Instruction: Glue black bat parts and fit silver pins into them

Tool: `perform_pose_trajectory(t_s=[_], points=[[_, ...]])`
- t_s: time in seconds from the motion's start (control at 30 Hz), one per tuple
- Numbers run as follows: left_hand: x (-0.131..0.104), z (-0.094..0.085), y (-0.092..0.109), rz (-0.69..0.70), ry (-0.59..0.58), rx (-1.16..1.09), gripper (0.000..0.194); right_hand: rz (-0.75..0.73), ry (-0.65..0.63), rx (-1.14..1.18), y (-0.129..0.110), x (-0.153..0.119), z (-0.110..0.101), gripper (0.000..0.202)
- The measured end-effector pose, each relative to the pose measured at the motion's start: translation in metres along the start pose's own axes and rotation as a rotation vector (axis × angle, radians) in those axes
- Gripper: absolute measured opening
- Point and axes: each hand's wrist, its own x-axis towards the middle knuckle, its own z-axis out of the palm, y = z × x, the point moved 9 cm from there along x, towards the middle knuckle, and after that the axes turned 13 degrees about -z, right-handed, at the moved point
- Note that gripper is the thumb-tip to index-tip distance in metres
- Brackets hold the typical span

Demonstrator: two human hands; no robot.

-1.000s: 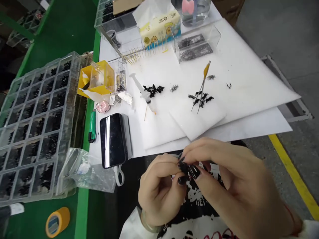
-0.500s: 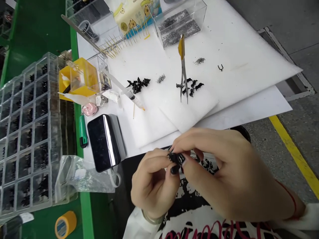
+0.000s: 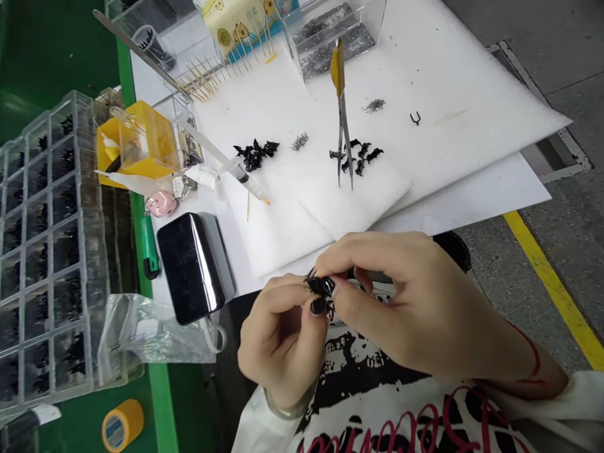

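Close to my body, just off the table's front edge, both hands meet fingertip to fingertip. My left hand (image 3: 285, 333) pinches a small glossy black piece (image 3: 319, 286) between thumb and fingers. From the other side, my right hand (image 3: 396, 302) grips the same piece with thumb and index finger. Fingers partly cover it, so its full shape is hidden. On the white foam sheet lie a pile of similar shiny black pieces (image 3: 256, 155) and a smaller scattered group (image 3: 362, 157). Yellow-handled tweezers (image 3: 340, 113) rest with their tips by that smaller group.
A syringe (image 3: 243, 176), a black power bank (image 3: 191, 267) and a green cutter (image 3: 149, 248) lie to the left. Further left stands a compartment box (image 3: 44, 251) of black parts. A clear acrylic box (image 3: 337, 41) and a tissue pack (image 3: 236, 28) stand at the back.
Both hands, still pinching the black piece, appear slightly further left and higher. The whole scene has shifted a little left and up as well. The hold looks the same.
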Motion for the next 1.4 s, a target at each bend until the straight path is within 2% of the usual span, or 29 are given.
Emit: perform_pose_trajectory(t_s=[0.13,0.5,0.87,0.93,1.03,1.1,1.13,1.23,1.33,1.4], points=[[0.002,0.003,0.003,0.002,-0.036,-0.077,0.004,0.059,-0.012,-0.012,0.005,-0.001,-0.002,0.019],[0.007,0.009,-0.011,-0.212,-0.127,-0.321,0.01,-0.002,0.004,-0.047,0.0,-0.002,-0.005,0.019],[0.008,0.014,-0.022,-0.286,-0.193,-0.393,0.015,-0.015,-0.027,-0.064,-0.001,-0.002,-0.003,0.015],[0.007,0.015,-0.026,-0.302,-0.213,-0.379,0.015,-0.058,-0.059,-0.108,-0.002,-0.005,-0.004,0.017],[0.003,0.018,-0.033,-0.331,-0.247,-0.346,0.012,-0.174,-0.21,-0.172,-0.003,-0.01,0.004,0.04],[0.001,0.024,-0.037,-0.341,-0.278,-0.331,0.008,-0.262,-0.274,-0.145,-0.005,-0.015,0.009,0.044],[0.0,0.028,-0.037,-0.34,-0.299,-0.327,0.007,-0.299,-0.258,-0.109,-0.006,-0.017,0.008,0.039],[0.001,0.046,-0.035,-0.315,-0.389,-0.322,0.011,-0.361,-0.096,-0.035,-0.006,-0.023,-0.008,0.02],[0.005,0.061,-0.027,-0.271,-0.457,-0.284,0.017,-0.311,0.047,-0.009,0.007,-0.028,-0.035,0.011],[0.009,0.064,-0.022,-0.233,-0.446,-0.236,0.019,-0.225,0.164,-0.032,0.023,-0.026,-0.064,0.008]])
